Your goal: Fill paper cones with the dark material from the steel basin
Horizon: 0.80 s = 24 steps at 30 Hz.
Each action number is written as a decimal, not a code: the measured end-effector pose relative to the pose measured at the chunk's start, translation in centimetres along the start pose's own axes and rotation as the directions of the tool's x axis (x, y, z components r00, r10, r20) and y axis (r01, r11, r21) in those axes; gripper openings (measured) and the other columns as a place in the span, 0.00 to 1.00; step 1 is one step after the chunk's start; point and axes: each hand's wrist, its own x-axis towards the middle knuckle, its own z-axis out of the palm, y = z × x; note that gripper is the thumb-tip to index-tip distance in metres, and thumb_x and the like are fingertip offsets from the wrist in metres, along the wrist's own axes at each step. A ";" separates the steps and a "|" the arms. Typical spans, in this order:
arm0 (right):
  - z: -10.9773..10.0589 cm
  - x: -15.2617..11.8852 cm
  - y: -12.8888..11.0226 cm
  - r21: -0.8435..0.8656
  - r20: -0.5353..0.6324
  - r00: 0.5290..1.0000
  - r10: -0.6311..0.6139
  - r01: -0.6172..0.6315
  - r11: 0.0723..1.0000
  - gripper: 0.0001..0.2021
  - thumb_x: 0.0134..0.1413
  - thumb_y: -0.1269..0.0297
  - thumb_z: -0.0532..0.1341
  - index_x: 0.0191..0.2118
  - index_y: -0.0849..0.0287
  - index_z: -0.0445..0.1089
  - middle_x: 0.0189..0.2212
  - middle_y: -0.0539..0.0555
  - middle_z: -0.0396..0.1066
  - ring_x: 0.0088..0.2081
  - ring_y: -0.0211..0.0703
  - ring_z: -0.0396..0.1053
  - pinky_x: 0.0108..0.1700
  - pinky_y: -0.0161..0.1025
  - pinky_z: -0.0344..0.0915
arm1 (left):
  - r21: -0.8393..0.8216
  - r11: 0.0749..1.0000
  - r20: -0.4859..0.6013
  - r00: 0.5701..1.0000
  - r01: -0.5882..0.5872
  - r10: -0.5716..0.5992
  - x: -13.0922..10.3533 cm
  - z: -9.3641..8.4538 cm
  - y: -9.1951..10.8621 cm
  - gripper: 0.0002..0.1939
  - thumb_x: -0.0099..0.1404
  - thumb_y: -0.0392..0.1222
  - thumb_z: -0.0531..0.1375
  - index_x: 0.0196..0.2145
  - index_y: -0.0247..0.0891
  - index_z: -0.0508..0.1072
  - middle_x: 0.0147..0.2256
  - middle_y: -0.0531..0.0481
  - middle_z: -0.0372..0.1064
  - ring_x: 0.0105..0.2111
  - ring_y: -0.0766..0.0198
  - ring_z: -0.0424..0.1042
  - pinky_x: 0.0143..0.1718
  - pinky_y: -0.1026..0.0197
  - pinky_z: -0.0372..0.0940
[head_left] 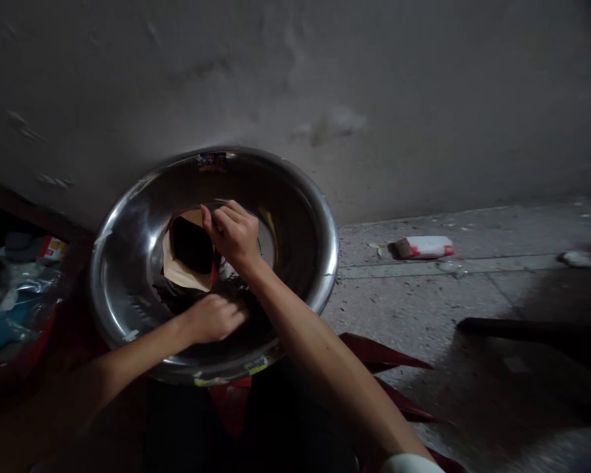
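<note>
One open paper bag [183, 274] and dark shreds [235, 286] inside a metal basin [329, 233]

Basin [331, 256]: smooth, glossy metal; bag [187, 274]: papery, matt inside; wall [423, 118]: matt.

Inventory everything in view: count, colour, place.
Basin: 1, silver, by wall
Bag: 1, tan inside, in basin
Loose bits: uncountable, dark, in basin
Packet: 1, white and red, floor, right
Lump: 1, whitish, floor, far right
Pointed pieces: several, red, beside basin
Plastic: count unclear, clear, left
Carton: 1, red and yellow, left
Bar: 1, dark, right
Wall: 1, grey, behind
Floor: 1, grey, right
Sleeve: 1, pale, bottom
Left hand: 1, bare, in basin
Right hand: 1, bare, bag's rim
</note>
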 end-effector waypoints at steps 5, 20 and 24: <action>-0.1 -0.1 0.2 0.026 0.012 1.000 -0.007 0.007 1.000 0.24 0.70 0.60 0.57 0.19 0.57 0.60 0.18 0.47 0.58 0.25 0.36 0.57 0.29 0.38 0.49 | -0.198 0.861 0.064 0.883 0.468 -0.465 1.7 7.5 -4.3 0.20 0.73 0.40 0.53 0.59 0.32 0.66 0.57 0.36 0.68 0.60 0.49 0.65 0.61 0.46 0.60; -0.1 0.0 0.3 0.029 0.063 0.997 0.032 -0.033 0.999 0.25 0.70 0.60 0.56 0.18 0.57 0.58 0.16 0.46 0.57 0.24 0.35 0.56 0.29 0.38 0.49 | -0.722 0.576 0.276 0.922 0.385 -0.271 2.8 8.1 1.3 0.28 0.76 0.48 0.48 0.70 0.36 0.55 0.69 0.42 0.54 0.67 0.56 0.57 0.65 0.54 0.59; -0.1 0.0 0.2 0.036 0.073 0.997 0.028 -0.031 0.999 0.25 0.70 0.60 0.55 0.18 0.56 0.58 0.16 0.47 0.57 0.24 0.35 0.56 0.29 0.38 0.50 | -0.729 0.439 0.425 0.850 0.525 -0.310 2.0 6.3 2.1 0.27 0.76 0.49 0.47 0.68 0.38 0.60 0.67 0.45 0.58 0.66 0.57 0.59 0.65 0.54 0.58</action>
